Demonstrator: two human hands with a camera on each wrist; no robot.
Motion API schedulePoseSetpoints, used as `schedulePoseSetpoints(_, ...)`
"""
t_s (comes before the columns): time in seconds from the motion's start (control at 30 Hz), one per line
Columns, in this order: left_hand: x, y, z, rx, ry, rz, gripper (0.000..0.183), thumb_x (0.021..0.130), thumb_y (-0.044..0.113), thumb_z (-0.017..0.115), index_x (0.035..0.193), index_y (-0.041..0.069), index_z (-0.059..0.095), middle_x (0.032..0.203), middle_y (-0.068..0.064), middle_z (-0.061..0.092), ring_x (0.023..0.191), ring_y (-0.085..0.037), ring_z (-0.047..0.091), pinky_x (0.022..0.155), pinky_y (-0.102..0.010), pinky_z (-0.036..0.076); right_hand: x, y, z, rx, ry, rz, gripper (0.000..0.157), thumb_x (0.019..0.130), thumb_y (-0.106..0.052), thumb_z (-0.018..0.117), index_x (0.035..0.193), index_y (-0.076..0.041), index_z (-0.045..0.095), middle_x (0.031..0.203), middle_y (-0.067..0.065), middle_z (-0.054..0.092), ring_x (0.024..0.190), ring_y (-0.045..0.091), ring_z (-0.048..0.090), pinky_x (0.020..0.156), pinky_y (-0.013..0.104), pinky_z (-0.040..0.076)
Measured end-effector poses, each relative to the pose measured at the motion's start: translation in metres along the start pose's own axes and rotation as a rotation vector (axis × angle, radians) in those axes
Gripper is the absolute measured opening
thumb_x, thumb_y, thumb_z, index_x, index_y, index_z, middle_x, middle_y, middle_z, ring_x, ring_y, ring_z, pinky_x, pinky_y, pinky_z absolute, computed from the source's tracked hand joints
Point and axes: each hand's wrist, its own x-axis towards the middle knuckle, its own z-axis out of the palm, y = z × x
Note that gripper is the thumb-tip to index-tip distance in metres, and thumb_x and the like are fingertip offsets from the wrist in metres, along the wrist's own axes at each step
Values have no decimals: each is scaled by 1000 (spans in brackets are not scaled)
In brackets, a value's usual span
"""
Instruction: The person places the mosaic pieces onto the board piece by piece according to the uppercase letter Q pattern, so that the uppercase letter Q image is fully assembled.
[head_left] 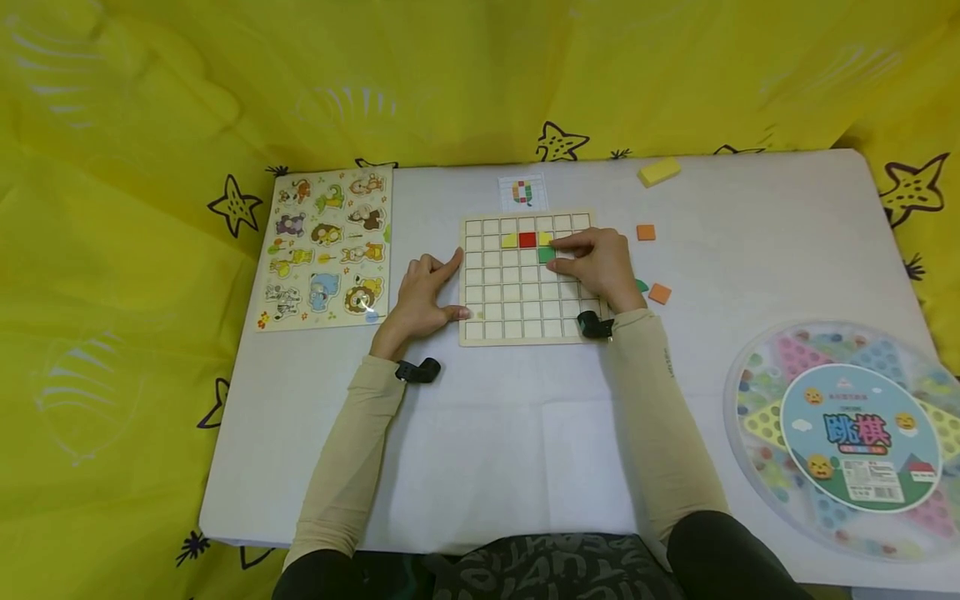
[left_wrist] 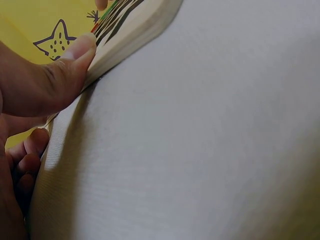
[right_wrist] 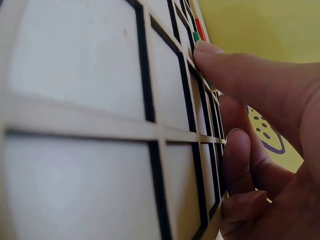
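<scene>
A wooden grid board point(head_left: 510, 340) lies on the table. At its left edge is my left hand point(head_left: 423, 300), thumb on the rim and fingers spread along the side. My right hand point(head_left: 603, 262) reaches over the board's right part, pinching a green square tile point(head_left: 546, 255) between thumb and index finger. In the row above sit a red square tile point(head_left: 527, 239), a yellow tile point(head_left: 510, 241) to its left and another yellow tile point(head_left: 544, 238) to its right. In the right wrist view, the thumb point(right_wrist: 235, 65) is right at the green tile point(right_wrist: 196, 36).
A small pattern card point(head_left: 522, 192) lies behind the board. To the right are orange tiles point(head_left: 646, 232), a green piece point(head_left: 641, 285) and a yellow block point(head_left: 659, 172). An animal puzzle board point(head_left: 326, 250) lies left; a round game box point(head_left: 858, 437) sits front right.
</scene>
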Motion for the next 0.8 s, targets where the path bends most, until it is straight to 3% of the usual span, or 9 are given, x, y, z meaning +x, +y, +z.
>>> schedulePoseSetpoints(0.2,1,1,0,9,3,6,102,84,28,90,167,18,32,118,-13,44,106,-29,34,96,-41,31,1,-2,-2,-8,-12,-5,23,88,-15,88,109,-8,85,116,16,76,87,19,56,76,32,43)
schedulePoseSetpoints(0.43,1,2,-1,12,-1,5,101,85,28,89,167,17,32,119,-14,45,106,-29,34,95,-40,30,-3,-3,-9,25,-6,11,26,88,-17,89,112,-9,84,117,14,75,90,17,60,77,28,46)
schedulePoseSetpoints(0.67,0,3,-1,13,-4,5,101,85,29,89,167,17,31,120,-15,45,105,-29,34,94,-40,30,-19,-3,-34,69,34,65,29,89,-18,87,116,-7,83,120,16,72,94,19,57,73,26,47)
schedulePoseSetpoints(0.8,-1,2,-1,18,-6,4,101,85,30,89,167,17,31,121,-15,46,105,-29,34,94,-40,30,-27,5,-49,19,47,93,29,90,-19,87,117,-7,83,117,18,72,92,19,57,71,25,46)
